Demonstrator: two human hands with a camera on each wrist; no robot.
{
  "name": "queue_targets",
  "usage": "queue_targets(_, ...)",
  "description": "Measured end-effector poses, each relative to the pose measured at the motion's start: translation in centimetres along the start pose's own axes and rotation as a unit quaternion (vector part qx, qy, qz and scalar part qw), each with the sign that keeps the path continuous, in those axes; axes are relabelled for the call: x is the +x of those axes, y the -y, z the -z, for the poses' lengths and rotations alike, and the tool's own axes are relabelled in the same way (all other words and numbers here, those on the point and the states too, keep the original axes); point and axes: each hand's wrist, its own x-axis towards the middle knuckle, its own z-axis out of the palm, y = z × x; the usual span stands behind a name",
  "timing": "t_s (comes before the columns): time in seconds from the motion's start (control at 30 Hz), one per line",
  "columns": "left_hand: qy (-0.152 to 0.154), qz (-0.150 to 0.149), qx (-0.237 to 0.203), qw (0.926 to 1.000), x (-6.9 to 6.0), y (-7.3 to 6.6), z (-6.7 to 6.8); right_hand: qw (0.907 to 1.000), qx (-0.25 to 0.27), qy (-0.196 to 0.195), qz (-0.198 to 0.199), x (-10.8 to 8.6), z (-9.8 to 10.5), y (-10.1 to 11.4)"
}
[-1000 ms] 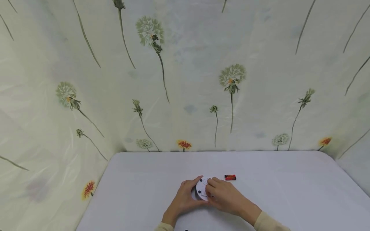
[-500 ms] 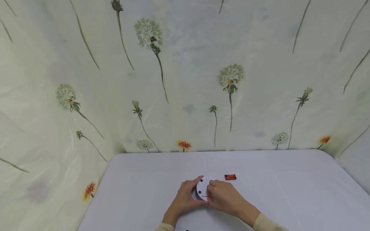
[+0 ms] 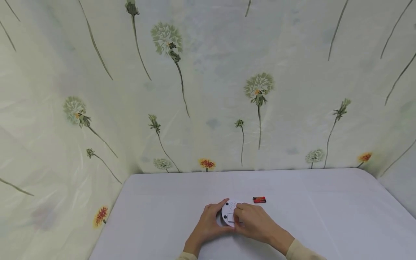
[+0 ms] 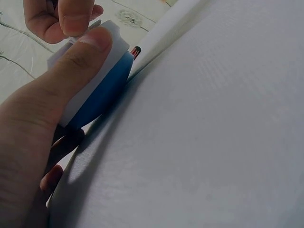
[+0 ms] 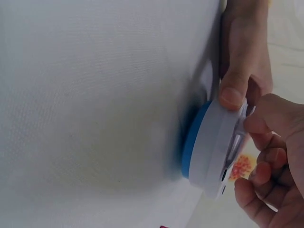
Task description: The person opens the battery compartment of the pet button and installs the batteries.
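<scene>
A round white device with black feet and a patch of small holes lies underside up on the table. Its other side is blue, as both wrist views show. My left hand grips its rim between thumb and fingers. At the rectangular battery compartment, my right hand bends over the device. Its thumb and forefinger pinch a small pale piece at the compartment's edge, which looks like the battery cover; the fingers hide most of it. Just beyond the right hand lie red and black batteries, side by side.
The table is covered with a pale cloth. A curtain-like sheet printed with dandelions rises behind it and at the sides. Part of a small dark thing shows at the bottom edge of the head view.
My right hand has slid slightly toward me and right over the compartment, baring more of the holes. The left hand keeps its grip, and the batteries have not moved on the table.
</scene>
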Motion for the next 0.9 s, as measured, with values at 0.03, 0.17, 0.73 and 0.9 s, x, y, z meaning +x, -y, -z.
queue_targets(0.03, 0.000, 0.003, 0.000, 1.0000, 0.0, 0.1, -0.1, 1.0000, 0.001, 0.008, -0.004, 0.0, 0.1, 0.0)
queue_targets(0.17, 0.004, 0.010, -0.002, 0.9999, 0.1, 0.2, -0.2, 0.9985, 0.013, 0.049, -0.021, -0.1, 0.5, 0.1)
queue_targets(0.73, -0.009, -0.007, 0.001, 0.9999, 0.1, 0.0, -0.3, 0.9991, -0.002, 0.040, 0.015, -2.0, 0.6, 0.0)
queue_targets(0.9, -0.008, -0.002, 0.002, 1.0000, 0.1, 0.0, -0.2, 0.9989, -0.012, 0.043, 0.011, -2.2, 0.8, 0.0)
